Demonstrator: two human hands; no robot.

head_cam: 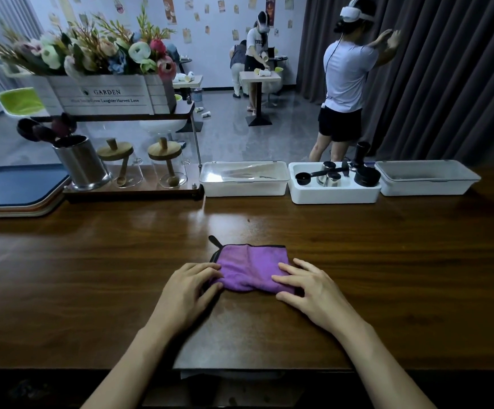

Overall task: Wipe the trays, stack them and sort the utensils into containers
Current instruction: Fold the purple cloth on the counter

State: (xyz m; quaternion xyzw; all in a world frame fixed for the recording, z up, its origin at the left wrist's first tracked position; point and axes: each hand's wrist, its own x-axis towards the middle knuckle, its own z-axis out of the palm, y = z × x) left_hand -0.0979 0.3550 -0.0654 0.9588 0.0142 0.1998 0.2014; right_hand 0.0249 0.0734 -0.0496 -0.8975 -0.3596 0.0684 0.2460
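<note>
A folded purple cloth (251, 268) with a black edge and loop lies on the dark wooden table (92, 276), near the front middle. My left hand (188, 290) rests on its left end and my right hand (307, 286) on its right end, fingers spread flat over the fabric. A stack of trays (15, 187), blue on top, sits at the far left. Three white containers stand along the back: one with a clear lid (244, 178), one holding black and steel utensils (334, 184), and one empty-looking grey-white bin (427, 177).
A low wooden shelf (133, 191) at back left carries a steel utensil holder (80, 163) and two glass jars with wooden lids (122, 165). Above it sits a flower box (104, 93). Three persons stand beyond the table, one close behind the bins.
</note>
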